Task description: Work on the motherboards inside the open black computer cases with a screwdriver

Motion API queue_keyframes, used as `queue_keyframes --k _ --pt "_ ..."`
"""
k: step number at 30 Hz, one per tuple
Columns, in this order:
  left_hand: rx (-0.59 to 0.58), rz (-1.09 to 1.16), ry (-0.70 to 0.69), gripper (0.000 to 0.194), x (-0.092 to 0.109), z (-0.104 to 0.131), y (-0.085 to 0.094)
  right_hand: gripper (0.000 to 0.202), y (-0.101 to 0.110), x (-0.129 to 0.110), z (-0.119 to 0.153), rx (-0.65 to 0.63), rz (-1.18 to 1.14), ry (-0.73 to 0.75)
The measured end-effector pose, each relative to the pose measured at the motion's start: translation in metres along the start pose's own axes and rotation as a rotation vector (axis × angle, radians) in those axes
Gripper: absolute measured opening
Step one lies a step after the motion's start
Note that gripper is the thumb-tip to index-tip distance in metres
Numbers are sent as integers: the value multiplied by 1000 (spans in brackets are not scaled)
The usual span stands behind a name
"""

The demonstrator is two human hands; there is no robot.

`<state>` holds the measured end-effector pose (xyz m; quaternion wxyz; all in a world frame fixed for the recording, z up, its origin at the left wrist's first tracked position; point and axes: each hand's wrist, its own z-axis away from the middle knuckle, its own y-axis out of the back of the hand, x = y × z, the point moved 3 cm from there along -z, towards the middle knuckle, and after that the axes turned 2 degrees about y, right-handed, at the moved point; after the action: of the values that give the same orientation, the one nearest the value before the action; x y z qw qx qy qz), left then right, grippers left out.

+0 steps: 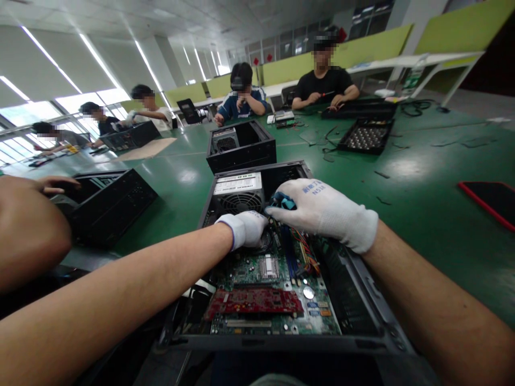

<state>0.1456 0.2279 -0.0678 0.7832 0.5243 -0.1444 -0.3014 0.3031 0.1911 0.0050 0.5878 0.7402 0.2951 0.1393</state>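
Observation:
An open black computer case (364,289) lies in front of me, its green motherboard (245,268) facing up. My left hand (248,227), in a white glove, reaches in below the power supply (241,193). Its fingers are bent down beside the round CPU cooler (263,244); what they grip, if anything, is hidden. My right hand (308,203), gloved too, curls with its fingertips close to the left ones. Something teal and dark shows at its fingers, too unclear to name. Close by are blue memory slots (288,252), coloured cables (308,252) and a red expansion card (257,302).
Another black case (241,147) stands just beyond mine on the green table (402,187). At left, a co-worker's arm (32,230) reaches to a tilted case (112,203). A red-edged black tray (493,201) lies right. Several people work across the table among cables and parts.

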Motion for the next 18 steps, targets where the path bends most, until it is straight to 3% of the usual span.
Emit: queue_keyframes --k 5,18 --pt "-47 -28 -2 79 4 1 4 52 0 0 0 8 -3 -14" --pt "-92 -4 -7 78 6 1 4 54 -2 0 0 7 -39 -7"
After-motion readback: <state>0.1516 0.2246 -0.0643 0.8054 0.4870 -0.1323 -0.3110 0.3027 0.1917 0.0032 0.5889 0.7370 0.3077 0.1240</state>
